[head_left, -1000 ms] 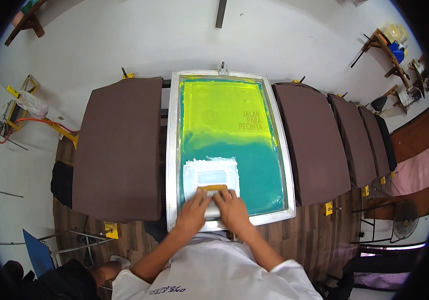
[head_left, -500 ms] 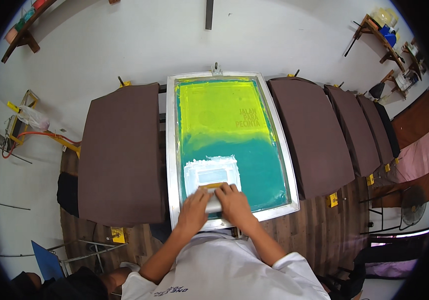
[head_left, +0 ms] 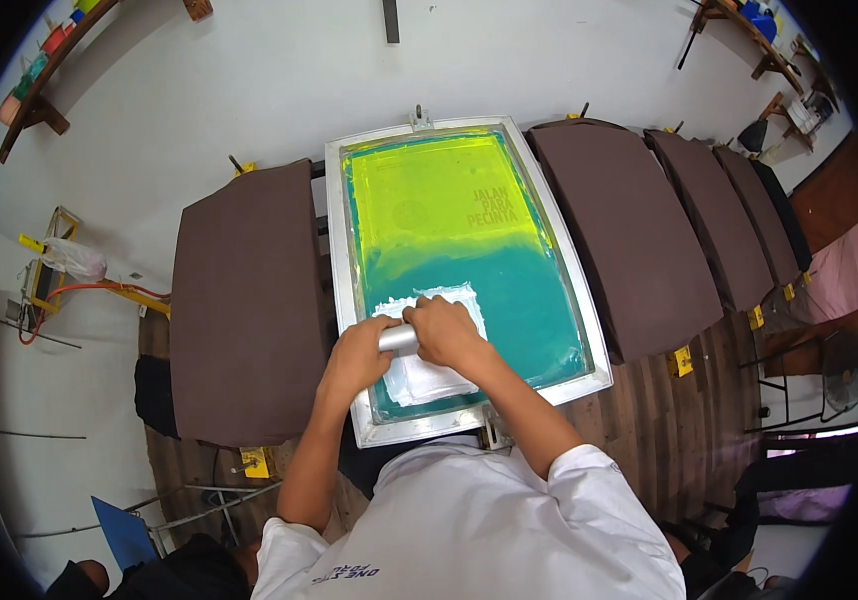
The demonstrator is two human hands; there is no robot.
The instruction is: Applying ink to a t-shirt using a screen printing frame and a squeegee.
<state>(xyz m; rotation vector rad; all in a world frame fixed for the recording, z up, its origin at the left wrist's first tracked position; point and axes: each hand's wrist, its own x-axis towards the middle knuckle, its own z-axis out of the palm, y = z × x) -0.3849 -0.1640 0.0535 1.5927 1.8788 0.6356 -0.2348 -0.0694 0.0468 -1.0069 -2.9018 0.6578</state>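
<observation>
A silver squeegee [head_left: 398,338] lies across the white ink patch [head_left: 427,384] on a printing screen. My left hand [head_left: 357,355] is closed round its left end, and my right hand [head_left: 446,333] grips it further right. Both hands hide most of the squeegee, and its blade is out of sight. White ink shows beyond the hands with a ragged far edge, and a thinner film of it lies nearer to me. The screen's mesh [head_left: 519,295] is teal in the near part and yellow-green at the far end. A pale metal frame [head_left: 594,345] surrounds the mesh.
Brown-covered boards stand at both sides, one on the left [head_left: 242,310] and several on the right [head_left: 629,240]. A clamp [head_left: 419,120] holds the frame's far end. Shelves [head_left: 49,80] hang on the white wall. A blue panel [head_left: 124,533] stands at lower left.
Both hands have pushed the squeegee away from me, from the near edge of the white patch to its middle. The ink nearer to me is now uncovered. My view has shifted slightly.
</observation>
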